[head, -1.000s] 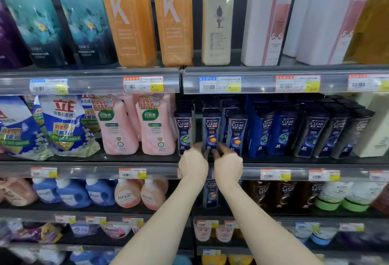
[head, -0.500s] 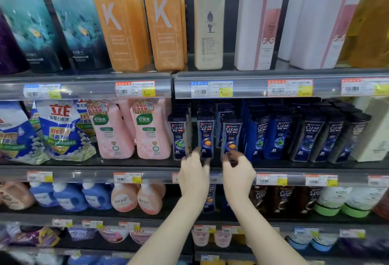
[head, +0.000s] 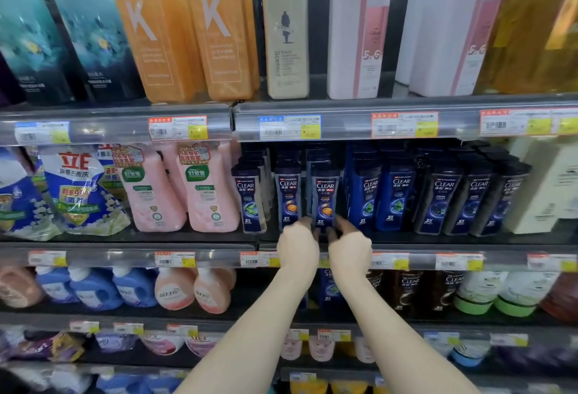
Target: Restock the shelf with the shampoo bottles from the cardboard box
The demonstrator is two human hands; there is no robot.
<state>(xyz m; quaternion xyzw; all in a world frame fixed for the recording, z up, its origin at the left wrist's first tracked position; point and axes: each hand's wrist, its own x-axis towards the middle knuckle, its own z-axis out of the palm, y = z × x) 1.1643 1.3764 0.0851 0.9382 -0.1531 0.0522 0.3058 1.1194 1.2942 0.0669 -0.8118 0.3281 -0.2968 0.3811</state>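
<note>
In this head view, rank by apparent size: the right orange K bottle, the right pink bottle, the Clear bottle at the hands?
1. right orange K bottle
2. right pink bottle
3. Clear bottle, clearly smallest

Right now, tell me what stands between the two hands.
In the head view, one CLEAR shampoo bottle stands between the left hand and right hand.

The foot of the front shampoo bottle point(head: 325, 196) is hidden behind the left hand point(head: 297, 246) and right hand point(head: 350, 248) clasping it, and their fingertips are lost in shadow. The price labels point(head: 289, 127) are too blurred to read. The upper edge cuts off the tops of the orange bottles point(head: 219, 34), and the lower edge cuts off both forearms.
</note>
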